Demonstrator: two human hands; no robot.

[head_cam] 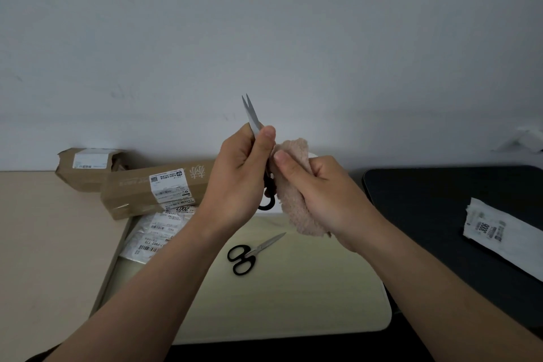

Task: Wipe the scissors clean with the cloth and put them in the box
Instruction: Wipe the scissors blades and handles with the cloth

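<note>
Above a cream tray [293,303], a pink cloth [296,209] being gripped by the right hand [329,194] beside black handles, scissors [254,120] being gripped upright by the left hand [235,173], blades slightly parted, a second pair [260,248] being left flat on the tray.

Open room over pale mat [308,297] around loose scissors [248,254]; cardboard parcels [138,194], labels [155,238] at left
</note>
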